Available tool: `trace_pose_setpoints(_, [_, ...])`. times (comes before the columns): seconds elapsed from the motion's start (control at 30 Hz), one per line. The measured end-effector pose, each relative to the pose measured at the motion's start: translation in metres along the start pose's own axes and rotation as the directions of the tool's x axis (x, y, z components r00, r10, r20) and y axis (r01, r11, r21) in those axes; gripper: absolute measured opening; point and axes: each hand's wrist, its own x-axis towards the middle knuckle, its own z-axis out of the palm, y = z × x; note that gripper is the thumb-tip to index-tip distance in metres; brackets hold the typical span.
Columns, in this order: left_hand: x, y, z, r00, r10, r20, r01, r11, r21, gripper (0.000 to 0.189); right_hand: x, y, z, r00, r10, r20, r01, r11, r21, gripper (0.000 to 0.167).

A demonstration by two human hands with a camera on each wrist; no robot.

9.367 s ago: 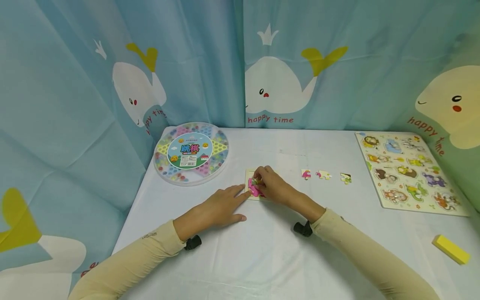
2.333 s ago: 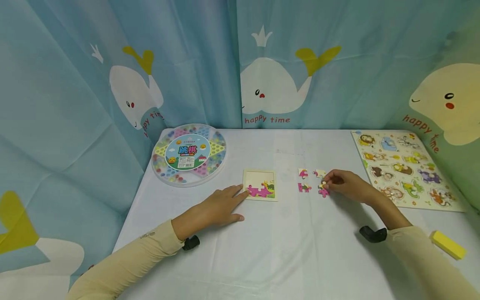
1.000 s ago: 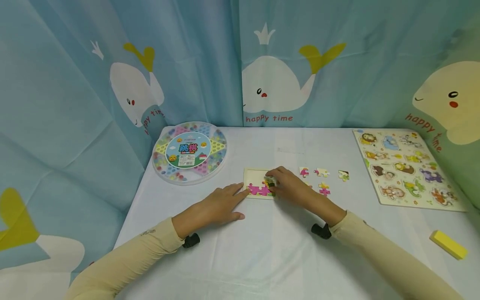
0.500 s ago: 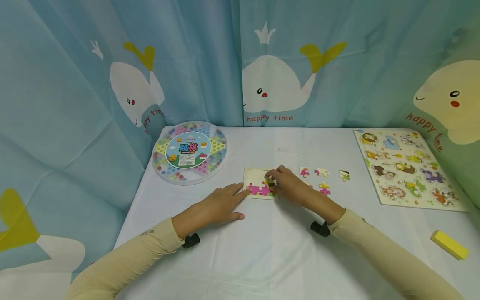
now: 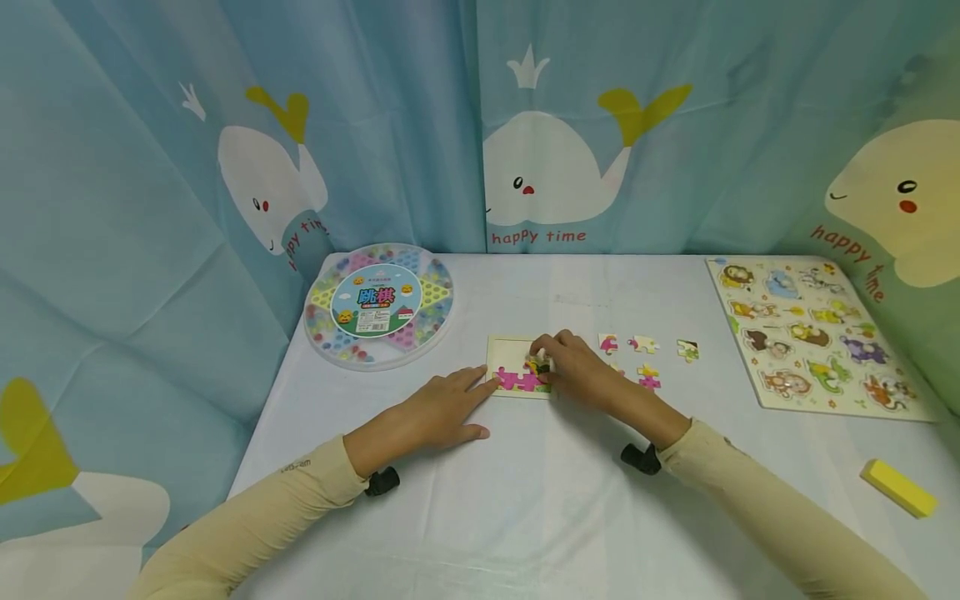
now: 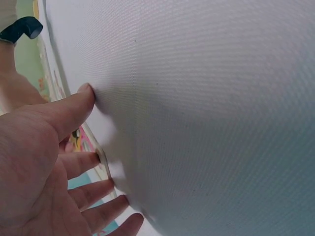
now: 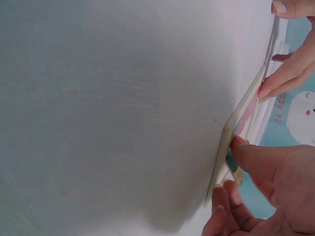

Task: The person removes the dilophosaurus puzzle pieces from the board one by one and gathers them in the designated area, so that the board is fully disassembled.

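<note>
A small pale puzzle tray lies mid-table, with pink puzzle pieces along its near side and bare board behind them. My left hand is spread flat beside it, fingertips at the tray's left edge. Over the right side, thumb and fingers of my right hand pinch a green-and-yellow puzzle piece. In the right wrist view that piece stands tilted up from the tray, between thumb and fingertips. The right hand covers the tray's right edge in the head view.
Right of the tray lie several loose puzzle pieces, one partly behind my right hand. A round Chinese checkers box sits at the back left. An animal puzzle board and a yellow block are on the right.
My right hand has come left from the loose pieces to the tray and now pinches a piece there. More pieces lie at right than at first. The left hand has stayed put.
</note>
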Motion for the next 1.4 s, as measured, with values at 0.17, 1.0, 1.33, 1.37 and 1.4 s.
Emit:
trace_pose_setpoints(0.17, [0.000,-0.001,0.001,1.000,0.002,-0.005,-0.002,1.000,0.001,0.081,-0.001,0.001,0.001,0.999,-0.032,-0.028,0.032,0.999,-0.004,0.038])
trace_pose_setpoints(1.0, [0.001,0.001,0.001,1.000,-0.010,-0.003,0.010,1.000,-0.011,0.081,-0.002,0.018,-0.004,0.996,-0.073,-0.050,0.080,0.985,0.154,0.026])
trace_pose_setpoints(1.33, [-0.002,0.003,-0.001,1.000,-0.001,-0.010,0.001,1.000,-0.010,0.081,-0.016,0.033,-0.039,0.995,0.020,-0.100,-0.001,0.983,0.183,0.021])
trace_pose_setpoints(1.37, [-0.002,0.003,-0.001,1.000,0.000,-0.011,0.000,1.000,-0.010,0.081,-0.020,0.037,-0.043,0.994,0.036,-0.107,-0.016,0.983,0.182,0.019])
trace_pose_setpoints(1.4, [-0.002,0.003,-0.001,1.000,-0.002,-0.010,0.002,1.000,-0.011,0.081,-0.025,0.042,-0.048,0.992,0.050,-0.114,-0.029,0.984,0.178,0.017])
